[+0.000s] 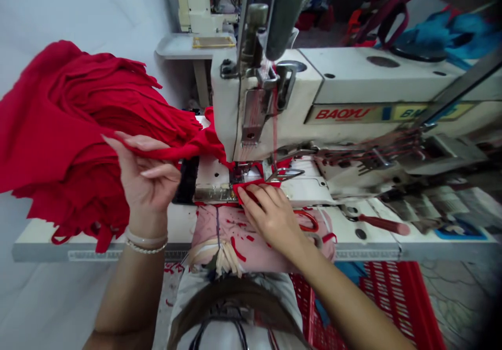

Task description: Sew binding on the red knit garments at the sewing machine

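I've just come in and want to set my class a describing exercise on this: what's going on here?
A person is at a white sewing machine. The left grip holds red fabric between thumb and fingers, left of the machine head. The right grip rests on a folded red piece in front of the needle area. A heap of red cloth lies on the left, and red scraps lie on the pink cloth at the table's front.

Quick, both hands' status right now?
Left hand: closed on red fabric, holding it.
Right hand: resting on red fabric at the sewing machine; whether it grips can't be told.
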The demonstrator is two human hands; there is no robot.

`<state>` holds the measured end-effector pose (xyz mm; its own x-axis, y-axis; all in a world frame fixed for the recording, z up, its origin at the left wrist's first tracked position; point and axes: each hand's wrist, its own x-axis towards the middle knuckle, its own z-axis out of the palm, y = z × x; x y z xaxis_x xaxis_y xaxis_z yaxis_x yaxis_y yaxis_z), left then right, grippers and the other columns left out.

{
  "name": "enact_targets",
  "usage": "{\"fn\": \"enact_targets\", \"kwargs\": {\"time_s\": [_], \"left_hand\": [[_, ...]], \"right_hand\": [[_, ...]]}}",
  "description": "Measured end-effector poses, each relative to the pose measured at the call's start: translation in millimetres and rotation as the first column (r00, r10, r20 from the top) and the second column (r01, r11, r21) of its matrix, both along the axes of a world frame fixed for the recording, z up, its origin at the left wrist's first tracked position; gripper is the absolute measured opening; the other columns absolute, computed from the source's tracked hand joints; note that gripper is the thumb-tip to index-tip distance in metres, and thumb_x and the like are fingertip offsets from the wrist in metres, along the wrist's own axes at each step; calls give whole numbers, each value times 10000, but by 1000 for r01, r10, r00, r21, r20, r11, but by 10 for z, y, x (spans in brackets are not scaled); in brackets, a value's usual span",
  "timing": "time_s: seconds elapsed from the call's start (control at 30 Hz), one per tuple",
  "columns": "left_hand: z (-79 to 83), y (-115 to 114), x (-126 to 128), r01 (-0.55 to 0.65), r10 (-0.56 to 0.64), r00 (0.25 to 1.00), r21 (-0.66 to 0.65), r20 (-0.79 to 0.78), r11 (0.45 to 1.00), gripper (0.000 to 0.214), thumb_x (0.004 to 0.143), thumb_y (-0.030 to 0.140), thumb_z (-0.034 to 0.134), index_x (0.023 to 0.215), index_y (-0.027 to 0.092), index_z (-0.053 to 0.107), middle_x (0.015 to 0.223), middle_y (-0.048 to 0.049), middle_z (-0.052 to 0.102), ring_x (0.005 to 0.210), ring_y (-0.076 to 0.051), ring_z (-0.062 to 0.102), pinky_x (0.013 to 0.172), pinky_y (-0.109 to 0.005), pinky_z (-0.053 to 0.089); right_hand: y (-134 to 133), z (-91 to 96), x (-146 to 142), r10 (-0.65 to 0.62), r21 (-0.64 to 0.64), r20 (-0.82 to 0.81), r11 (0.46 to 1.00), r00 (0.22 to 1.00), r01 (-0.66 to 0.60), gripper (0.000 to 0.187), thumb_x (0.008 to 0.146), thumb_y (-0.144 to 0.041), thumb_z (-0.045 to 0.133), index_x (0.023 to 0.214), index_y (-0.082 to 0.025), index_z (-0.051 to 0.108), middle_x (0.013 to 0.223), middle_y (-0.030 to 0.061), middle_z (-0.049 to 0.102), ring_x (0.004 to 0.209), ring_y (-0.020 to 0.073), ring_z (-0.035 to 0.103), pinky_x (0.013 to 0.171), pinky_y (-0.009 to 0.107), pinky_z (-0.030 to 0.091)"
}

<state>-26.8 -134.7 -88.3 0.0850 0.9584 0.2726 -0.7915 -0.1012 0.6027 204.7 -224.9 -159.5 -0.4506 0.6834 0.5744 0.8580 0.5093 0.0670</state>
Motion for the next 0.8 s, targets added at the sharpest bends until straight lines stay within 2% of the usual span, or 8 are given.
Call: {"fn": "enact_targets", "kwargs": {"time_s": [0.1,0.17,0.2,0.27,0.37,0.43,0.57,0.8], "left_hand": [[-182,-81,214,-3,35,910,78,-414,997,116,798,362,777,840,264,734,779,66,660,712,-25,605,530,-53,435],[-334,-162,318,71,219,641,341,-736,938,75,828,250,737,894,216,749,876,-5,699,815,-95,647,709,-173,534],[-403,-206,347,151,375,458,486,-806,861,107,865,191,677,945,200,747,938,-35,706,876,-122,650,782,-218,539],[-502,-297,367,340,672,120,666,-731,664,207,923,140,560,1046,179,721,1021,-71,694,936,-158,628,817,-263,528],[-538,-422,359,516,864,-173,704,-473,488,270,960,136,463,1145,116,659,1065,-110,665,930,-198,599,789,-299,534],[-514,-479,357,566,883,-243,680,-403,466,304,958,99,419,1181,72,623,1107,-130,650,964,-212,600,826,-312,540],[-491,-509,375,583,880,-236,664,-411,467,335,941,41,374,1198,32,590,1172,-150,631,1034,-215,599,885,-298,540],[-593,-518,438,496,835,-275,674,-476,547,313,917,82,486,1202,79,616,1179,-148,630,1002,-257,580,832,-387,541]], "right_hand": [[26,21,-24,6,-22,6,1000,1000,-6,337,919,-138,554,1246,-100,626,1118,147,664,958,226,530,761,360,465],[28,41,-14,38,-10,16,999,999,-38,289,925,-138,543,1189,-100,655,1152,143,667,963,223,527,754,351,467],[24,51,-6,49,1,27,999,998,-49,268,926,-136,538,1158,-97,666,1169,142,668,968,225,525,757,352,470],[9,63,3,18,19,40,1000,999,-19,248,918,-133,537,1112,-72,679,1152,149,675,958,236,524,754,363,473],[-12,55,-13,-104,21,-7,994,995,104,239,907,-137,535,1069,-47,687,1083,168,682,923,249,525,736,379,476],[-12,30,-42,-147,33,-47,988,988,149,238,908,-137,525,1061,-53,688,1074,176,677,920,253,525,735,387,482],[11,-35,-120,-151,42,-150,986,977,159,268,907,-134,516,1121,-74,665,1073,165,675,951,257,548,789,407,504],[2,-71,-209,-115,13,-299,992,947,125,330,912,-116,503,1223,-91,609,1115,158,677,1025,253,571,878,419,503]]}}
